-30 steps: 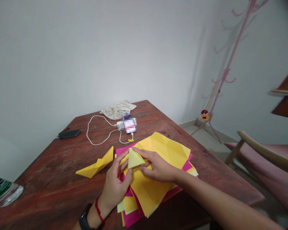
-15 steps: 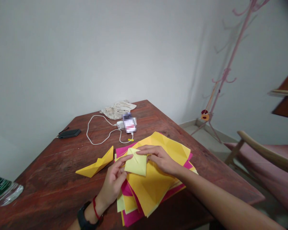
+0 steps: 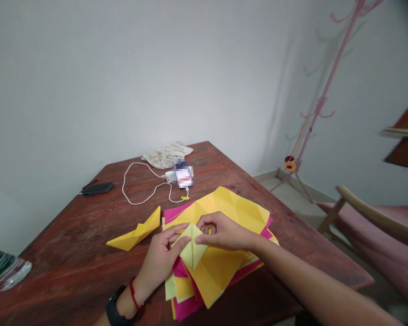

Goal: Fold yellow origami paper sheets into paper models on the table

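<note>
A small folded square of pale yellow paper (image 3: pixel 192 254) is held between both hands, turned so that one corner points toward me. My left hand (image 3: pixel 163 249) grips its left side, thumb on top and fingers behind. On the right side, my right hand (image 3: pixel 221 232) pinches it with the thumb in front and curled fingers behind. Beneath lies a loose stack of yellow and magenta paper sheets (image 3: pixel 224 267), with creases in the top yellow sheet. Left of the stack rests a folded yellow paper boat (image 3: pixel 136 235).
The wooden table (image 3: pixel 71 253) carries a white cable (image 3: pixel 123 185) with a charger, a blurred-out device (image 3: pixel 183 176), a crumpled cloth (image 3: pixel 166 155), a black device (image 3: pixel 98 189) and a clear bottle (image 3: pixel 7 269). A chair (image 3: pixel 374 222) and pink coat stand (image 3: pixel 329 81) are right.
The folded pale yellow paper has been turned and lifted a little, a corner now toward me. My right hand went from lying flat on it to pinching its edge.
</note>
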`<state>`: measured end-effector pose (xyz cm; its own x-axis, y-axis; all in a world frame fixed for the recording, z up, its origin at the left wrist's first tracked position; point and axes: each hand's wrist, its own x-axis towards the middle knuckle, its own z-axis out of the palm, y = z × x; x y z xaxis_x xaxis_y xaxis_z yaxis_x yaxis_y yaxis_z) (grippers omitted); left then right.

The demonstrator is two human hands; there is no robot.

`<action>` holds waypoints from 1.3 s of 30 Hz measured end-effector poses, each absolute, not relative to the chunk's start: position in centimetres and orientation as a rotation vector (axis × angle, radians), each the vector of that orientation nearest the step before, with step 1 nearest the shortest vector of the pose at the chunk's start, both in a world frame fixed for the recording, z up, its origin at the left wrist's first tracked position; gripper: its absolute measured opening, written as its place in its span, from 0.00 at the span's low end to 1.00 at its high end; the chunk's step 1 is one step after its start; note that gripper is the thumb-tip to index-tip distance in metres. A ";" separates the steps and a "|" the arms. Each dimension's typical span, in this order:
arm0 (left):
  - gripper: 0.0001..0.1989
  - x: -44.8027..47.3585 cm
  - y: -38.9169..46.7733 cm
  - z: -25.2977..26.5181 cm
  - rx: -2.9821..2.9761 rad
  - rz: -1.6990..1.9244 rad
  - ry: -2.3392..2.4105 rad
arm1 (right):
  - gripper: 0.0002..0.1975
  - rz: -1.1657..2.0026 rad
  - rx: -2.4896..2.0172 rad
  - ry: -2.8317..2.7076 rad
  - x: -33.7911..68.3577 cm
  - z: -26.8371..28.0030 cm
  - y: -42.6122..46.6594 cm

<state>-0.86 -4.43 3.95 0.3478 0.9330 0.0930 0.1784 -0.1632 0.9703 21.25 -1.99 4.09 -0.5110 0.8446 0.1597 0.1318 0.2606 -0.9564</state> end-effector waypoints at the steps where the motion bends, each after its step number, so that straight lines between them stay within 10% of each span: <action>1: 0.21 -0.9 -4.4 4.1 1.591 0.917 1.015 | 0.14 1.271 -0.881 -1.841 21.3 4.1 -2.0; 23: 0.16 -1.3 -2.7 6.2 0.752 1.370 0.765 | 0.20 1.194 -0.800 -1.233 21.4 4.4 -0.9; 39: 0.19 -1.9 -3.2 2.9 1.243 1.225 1.041 | 0.22 1.433 -0.566 -1.316 21.0 4.5 -1.6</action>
<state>-1.87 -3.18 2.92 0.0960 0.9926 0.0739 -0.0872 -0.0656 0.9940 20.95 -1.65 4.54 -0.3275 0.8963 0.2990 -0.3736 0.1678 -0.9123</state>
